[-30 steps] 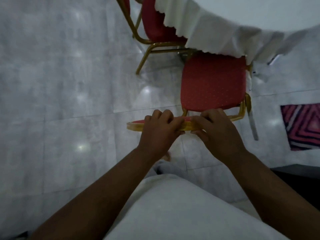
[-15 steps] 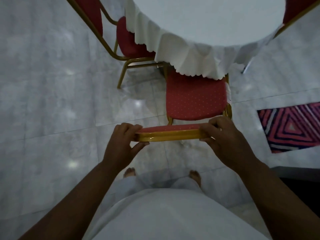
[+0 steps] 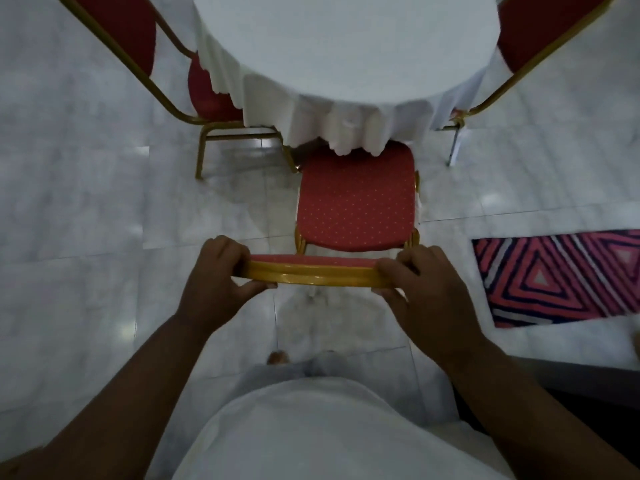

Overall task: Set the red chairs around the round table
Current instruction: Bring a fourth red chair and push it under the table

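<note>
A red chair (image 3: 356,199) with a gold frame stands in front of me, its dotted seat's far edge under the hanging white cloth of the round table (image 3: 346,50). My left hand (image 3: 216,275) grips the left end of its gold backrest top. My right hand (image 3: 422,285) grips the right end. A second red chair (image 3: 207,95) sits at the table's left side, seat partly under the cloth. A third red chair (image 3: 530,39) shows at the upper right, mostly cut off.
The floor is pale grey marble tile (image 3: 86,202). A rug with a pink, dark blue and white zigzag pattern (image 3: 561,275) lies on the right. A dark raised edge (image 3: 571,379) runs at the lower right. My bare toes (image 3: 277,357) show below the chair.
My hands slid apart from the middle of the backrest to its two ends. The chair turned square to the table and sits closer under the cloth.
</note>
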A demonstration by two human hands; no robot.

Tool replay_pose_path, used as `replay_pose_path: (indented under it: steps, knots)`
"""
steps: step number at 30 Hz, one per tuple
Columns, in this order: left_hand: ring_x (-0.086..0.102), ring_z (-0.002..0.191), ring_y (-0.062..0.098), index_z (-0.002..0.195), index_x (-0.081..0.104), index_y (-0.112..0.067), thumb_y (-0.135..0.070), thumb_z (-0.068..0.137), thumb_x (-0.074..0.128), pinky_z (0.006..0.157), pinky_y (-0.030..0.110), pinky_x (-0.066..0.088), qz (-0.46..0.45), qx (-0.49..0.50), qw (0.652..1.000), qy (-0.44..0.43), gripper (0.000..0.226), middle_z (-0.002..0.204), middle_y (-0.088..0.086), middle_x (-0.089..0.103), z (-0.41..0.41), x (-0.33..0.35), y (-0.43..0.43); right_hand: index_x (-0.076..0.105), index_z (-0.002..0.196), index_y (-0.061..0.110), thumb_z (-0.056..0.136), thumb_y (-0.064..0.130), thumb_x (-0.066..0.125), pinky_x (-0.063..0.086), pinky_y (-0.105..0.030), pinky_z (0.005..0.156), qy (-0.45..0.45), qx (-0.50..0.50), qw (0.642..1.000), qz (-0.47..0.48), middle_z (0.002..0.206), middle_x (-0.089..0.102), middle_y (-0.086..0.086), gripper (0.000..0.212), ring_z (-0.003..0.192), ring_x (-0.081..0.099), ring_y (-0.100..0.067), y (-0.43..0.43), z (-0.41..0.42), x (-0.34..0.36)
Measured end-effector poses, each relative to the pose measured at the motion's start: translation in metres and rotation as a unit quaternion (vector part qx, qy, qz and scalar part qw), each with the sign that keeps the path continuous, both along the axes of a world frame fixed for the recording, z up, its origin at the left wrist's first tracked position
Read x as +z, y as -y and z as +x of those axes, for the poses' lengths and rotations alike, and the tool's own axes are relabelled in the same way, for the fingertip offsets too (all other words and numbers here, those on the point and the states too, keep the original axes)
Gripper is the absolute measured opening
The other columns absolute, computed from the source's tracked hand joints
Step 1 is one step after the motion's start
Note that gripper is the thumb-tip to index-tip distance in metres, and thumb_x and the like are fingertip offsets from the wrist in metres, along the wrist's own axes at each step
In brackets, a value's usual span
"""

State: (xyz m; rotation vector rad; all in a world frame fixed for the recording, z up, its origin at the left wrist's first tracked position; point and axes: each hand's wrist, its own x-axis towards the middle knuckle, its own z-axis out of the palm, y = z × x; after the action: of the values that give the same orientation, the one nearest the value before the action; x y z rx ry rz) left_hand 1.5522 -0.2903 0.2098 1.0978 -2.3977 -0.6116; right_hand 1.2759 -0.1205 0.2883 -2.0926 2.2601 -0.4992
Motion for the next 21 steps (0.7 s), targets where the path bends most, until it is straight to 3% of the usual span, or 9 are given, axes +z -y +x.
replay_pose_path:
  steps: [3, 11, 21]
  knots:
    - [0.041, 0.083, 0.015, 0.091, 0.056, -0.012, -0.061, 0.072, 0.071, 0.067, 0.021, 0.034, -0.002, -0.010, 1.000, -0.009, 0.055, 0.090, 0.001, 0.048, -0.029, 0.003, -0.021, 0.067, 0.111, 0.014, 0.085, 0.028, 0.069, 0.049, -0.041, 0.063, -0.022, -0.021, 1.000, 0.001, 0.091, 0.058, -0.008, 0.029, 0.081, 0.050, -0.024, -0.018, -0.026, -0.003]
    - [0.047, 0.092, 0.019, 0.106, 0.061, -0.015, -0.034, 0.082, 0.071, 0.073, 0.036, 0.047, -0.013, -0.062, 0.998, -0.025, 0.033, 0.099, 0.004, 0.055, -0.090, 0.010, -0.068, 0.067, 0.114, 0.011, 0.085, 0.017, 0.074, 0.041, -0.027, 0.067, -0.065, -0.026, 0.997, 0.032, 0.096, 0.061, -0.011, 0.031, 0.085, 0.050, -0.021, -0.066, -0.098, -0.017]
    - [0.046, 0.089, 0.017, 0.102, 0.061, -0.019, -0.037, 0.083, 0.066, 0.072, 0.036, 0.046, -0.031, -0.017, 0.999, 0.012, 0.026, 0.096, 0.001, 0.055, -0.183, 0.013, -0.117, 0.069, 0.112, 0.009, 0.081, 0.013, 0.075, 0.046, -0.029, 0.066, -0.017, -0.010, 1.000, 0.021, 0.098, 0.061, -0.011, 0.032, 0.086, 0.052, -0.022, -0.087, -0.198, -0.034]
